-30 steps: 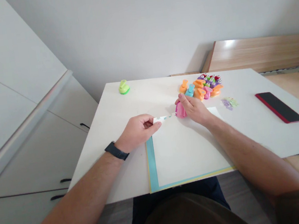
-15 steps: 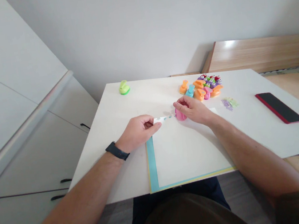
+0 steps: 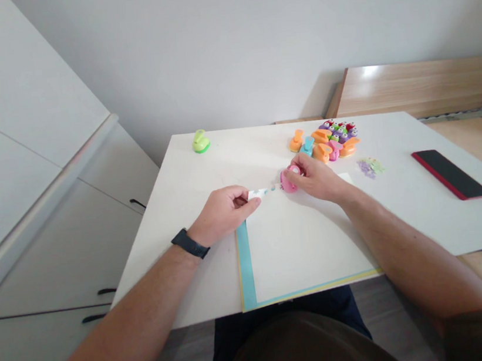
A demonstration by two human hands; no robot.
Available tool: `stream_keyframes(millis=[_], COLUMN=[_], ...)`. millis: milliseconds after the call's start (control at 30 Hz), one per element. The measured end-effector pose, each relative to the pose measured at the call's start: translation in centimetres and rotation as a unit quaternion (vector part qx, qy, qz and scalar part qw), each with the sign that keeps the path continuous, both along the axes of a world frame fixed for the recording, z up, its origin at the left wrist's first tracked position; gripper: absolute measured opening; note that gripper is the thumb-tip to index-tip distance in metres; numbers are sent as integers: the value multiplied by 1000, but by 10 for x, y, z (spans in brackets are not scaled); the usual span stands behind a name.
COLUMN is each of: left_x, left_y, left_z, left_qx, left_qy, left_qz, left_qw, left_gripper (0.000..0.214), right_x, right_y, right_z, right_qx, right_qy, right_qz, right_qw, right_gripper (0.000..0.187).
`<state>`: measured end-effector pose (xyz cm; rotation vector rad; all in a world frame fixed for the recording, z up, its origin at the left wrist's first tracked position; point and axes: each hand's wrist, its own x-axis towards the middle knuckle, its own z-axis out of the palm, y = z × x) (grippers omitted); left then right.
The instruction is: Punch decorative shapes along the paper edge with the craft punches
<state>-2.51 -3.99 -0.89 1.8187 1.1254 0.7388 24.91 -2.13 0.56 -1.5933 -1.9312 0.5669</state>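
Note:
A white sheet of paper (image 3: 302,237) lies on top of a blue and a yellow sheet at the table's front edge. My left hand (image 3: 222,211), with a dark watch on its wrist, pinches the white sheet's far left corner, where a few small shapes are punched out. My right hand (image 3: 317,177) grips a pink paper punch (image 3: 288,180) set on the sheet's far edge, just right of those holes.
A pile of small coloured punches (image 3: 328,139) sits behind my right hand. Paper cut-outs (image 3: 370,166) lie to its right. A green punch (image 3: 200,141) stands at the table's far left, a red-edged phone (image 3: 450,172) at the right. White cabinets stand on the left.
My right hand shifted its grip on the pink punch, which tipped and slid slightly left along the paper's edge. My left hand stayed on the corner.

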Motion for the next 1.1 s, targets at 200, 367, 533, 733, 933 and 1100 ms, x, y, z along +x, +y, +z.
stream_keyframes(millis=[200, 367, 533, 733, 933, 1100], left_x=[-1, 0, 0, 0, 0, 0], left_y=[0, 0, -1, -1, -1, -1], left_z=[-1, 0, 3, 2, 3, 3], left_qx=[4, 6, -2, 5, 9, 10], left_qy=[4, 3, 3, 8, 10, 10], left_qz=[-1, 0, 5, 3, 7, 8], left_qw=[1000, 1000, 1000, 1000, 1000, 1000], left_gripper=[31, 32, 33, 33, 34, 33], right_x=[1, 2, 0, -2, 0, 0], right_y=[1, 1, 3, 3, 4, 2], right_z=[0, -2, -4, -3, -5, -6], right_qx=[0, -3, -5, -10, -1, 0], right_qy=[9, 18, 23, 17, 20, 27], right_qz=[-7, -5, -22, -31, -23, 6], right_qw=[1000, 1000, 999, 999, 1000, 1000], right_gripper=[31, 32, 34, 34, 34, 33])
